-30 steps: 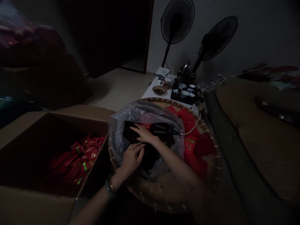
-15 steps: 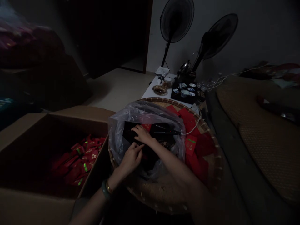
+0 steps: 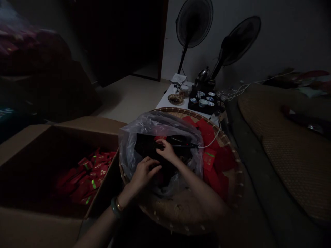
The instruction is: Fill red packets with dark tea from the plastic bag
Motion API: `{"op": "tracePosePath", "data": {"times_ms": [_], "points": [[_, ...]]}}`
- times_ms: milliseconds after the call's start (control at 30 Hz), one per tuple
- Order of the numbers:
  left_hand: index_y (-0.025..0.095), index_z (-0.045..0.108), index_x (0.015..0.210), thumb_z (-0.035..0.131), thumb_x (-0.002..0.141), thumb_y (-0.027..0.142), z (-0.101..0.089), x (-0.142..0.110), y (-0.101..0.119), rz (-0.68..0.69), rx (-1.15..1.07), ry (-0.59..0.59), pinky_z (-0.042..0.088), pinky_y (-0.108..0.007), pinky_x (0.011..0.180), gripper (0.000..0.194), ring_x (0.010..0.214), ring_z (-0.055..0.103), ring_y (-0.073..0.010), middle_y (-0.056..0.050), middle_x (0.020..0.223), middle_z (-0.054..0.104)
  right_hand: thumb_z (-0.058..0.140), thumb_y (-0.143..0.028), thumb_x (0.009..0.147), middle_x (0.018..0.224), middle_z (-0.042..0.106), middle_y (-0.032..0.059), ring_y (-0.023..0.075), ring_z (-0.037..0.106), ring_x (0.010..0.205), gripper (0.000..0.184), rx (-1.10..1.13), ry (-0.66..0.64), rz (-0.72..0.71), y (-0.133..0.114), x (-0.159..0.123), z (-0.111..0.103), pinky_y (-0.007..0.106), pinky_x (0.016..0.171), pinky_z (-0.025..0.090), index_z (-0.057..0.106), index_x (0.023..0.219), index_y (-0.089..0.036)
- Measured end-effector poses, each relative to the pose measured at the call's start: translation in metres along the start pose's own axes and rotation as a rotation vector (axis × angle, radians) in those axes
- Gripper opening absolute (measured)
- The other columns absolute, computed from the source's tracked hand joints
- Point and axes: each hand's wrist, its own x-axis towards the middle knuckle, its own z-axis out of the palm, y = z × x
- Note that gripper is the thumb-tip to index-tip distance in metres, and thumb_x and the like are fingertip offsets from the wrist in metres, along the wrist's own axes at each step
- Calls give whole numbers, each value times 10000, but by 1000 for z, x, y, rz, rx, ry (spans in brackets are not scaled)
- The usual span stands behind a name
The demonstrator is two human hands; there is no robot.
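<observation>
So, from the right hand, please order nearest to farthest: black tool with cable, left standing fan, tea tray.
From the right hand:
1. Black tool, just right, at the bag.
2. Tea tray, on the white table.
3. Left standing fan, behind, near the wall.

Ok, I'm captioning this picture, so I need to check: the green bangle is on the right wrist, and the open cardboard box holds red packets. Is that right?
Not quite: the head view shows the green bangle on the left wrist. The open cardboard box does hold red packets.
</observation>
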Motion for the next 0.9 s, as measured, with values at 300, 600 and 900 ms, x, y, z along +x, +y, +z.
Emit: {"op": "tracePosePath", "data": {"times_ms": [300,600,900], "points": [[187,644,960,620,733,452,6,-2,2,97,-48,-77,481,-296,769,350,866,584,-170,-71,949,591,479,-54,663,750,617,35,126,618,672,198,939,19,680,-1,-39,-29,212,597,505,543,840,-112],[221,533,1168,722,610,445,0,-11,0,218,62,-236,393,-441,953,630,1145,446,-262,-120,1240,455,424,-273,838,775,639,92,192,640,853,229,1288,66,858,-15,-58,-41,297,762,526,555,862,-87],[231,548,1135,675,649,242,11,-31,12,258,309,-268,419,-436,876,502,1059,425,-263,-99,1183,472,412,-215,839,893,648,118,174,629,890,217,1349,73,833,-14,-69,-38,262,730,524,546,953,-88]]}}
